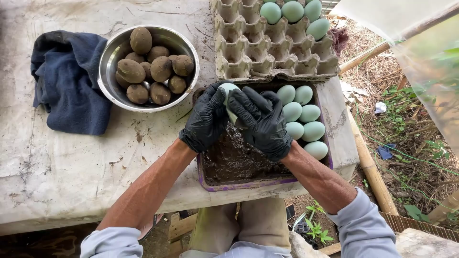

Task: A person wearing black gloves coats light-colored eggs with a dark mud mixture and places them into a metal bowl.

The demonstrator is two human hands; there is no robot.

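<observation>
Both hands wear black gloves. The left hand and the right hand are curled around one pale green egg. The fingers are bent close and press on the egg from both sides, so only its top peeks out above them. It looks like the fingers are rubbing mud onto the shell, though the gloves hide most of it.

Right under the fingers sits a purple tray with dark wet mud in it. Just past the right fingers, a bunch of clean green eggs lies in the same tray. Above the fingers is a grey egg carton, mostly empty. Off past the left fingers stands a metal bowl full of brown muddy eggs, and a dark blue cloth lies beyond it.

I think the coating step is on. The next move needs a soft, steady grip, since a wet egg is slippery and cracks easily.
</observation>
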